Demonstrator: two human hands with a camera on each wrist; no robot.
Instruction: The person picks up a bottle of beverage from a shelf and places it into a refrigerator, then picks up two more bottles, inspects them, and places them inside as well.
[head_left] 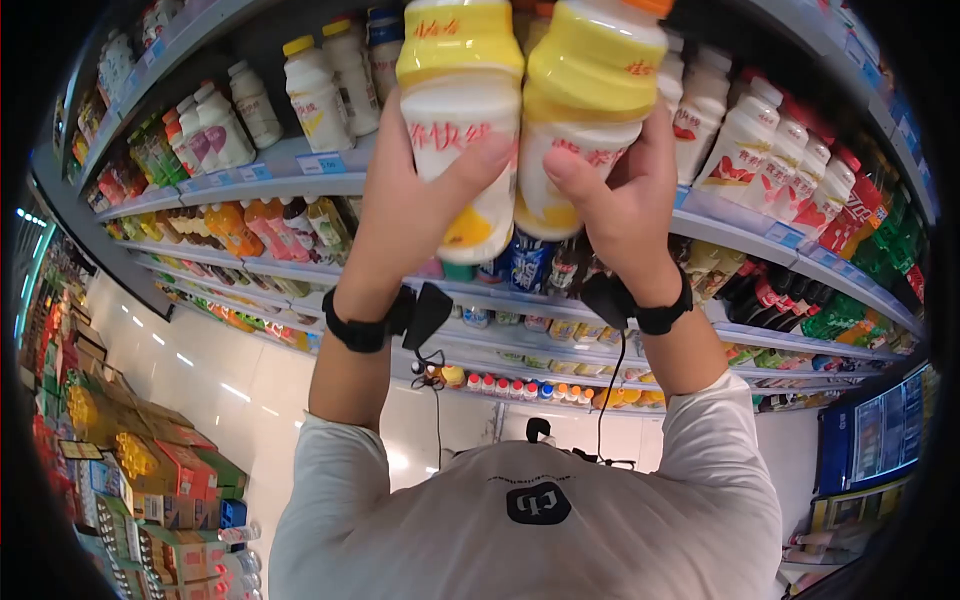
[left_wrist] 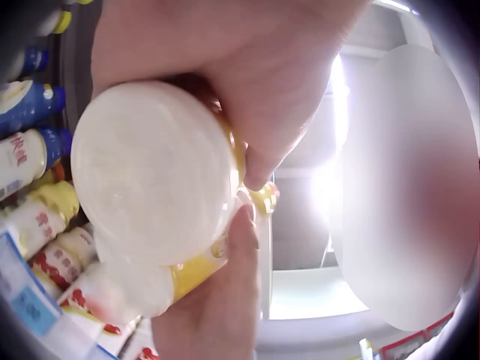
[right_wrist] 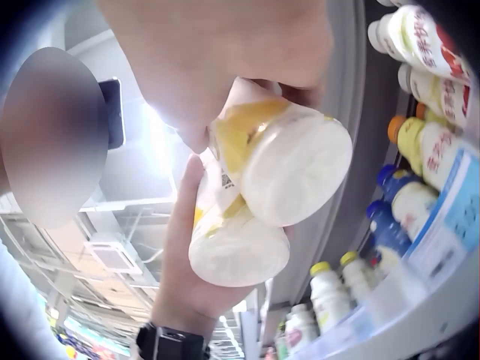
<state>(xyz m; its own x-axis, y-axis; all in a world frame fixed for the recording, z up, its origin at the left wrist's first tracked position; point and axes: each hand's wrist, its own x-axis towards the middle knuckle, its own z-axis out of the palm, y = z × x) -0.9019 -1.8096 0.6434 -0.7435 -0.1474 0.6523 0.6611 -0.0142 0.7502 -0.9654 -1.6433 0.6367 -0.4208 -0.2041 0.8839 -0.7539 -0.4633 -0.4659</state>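
Two white plastic milk drink bottles with yellow upper bands are held side by side in front of the shelves. My left hand (head_left: 425, 195) grips the left bottle (head_left: 462, 110), its thumb lying across the printed label. The right bottle (head_left: 588, 95), which has an orange cap, is gripped in my right hand (head_left: 635, 205), with the thumb over its front. In the left wrist view the round base of the left bottle (left_wrist: 154, 172) faces the camera. From the right wrist, the base of the right bottle (right_wrist: 300, 169) overlaps the other one. Most fingers are hidden behind the bottles.
A shelf edge (head_left: 300, 163) with price tags runs behind the hands. Similar white bottles (head_left: 318, 90) stand to the left, and more white bottles (head_left: 745, 135) to the right. Lower shelves carry many drinks. Stacked cartons (head_left: 165, 480) stand on the floor at left.
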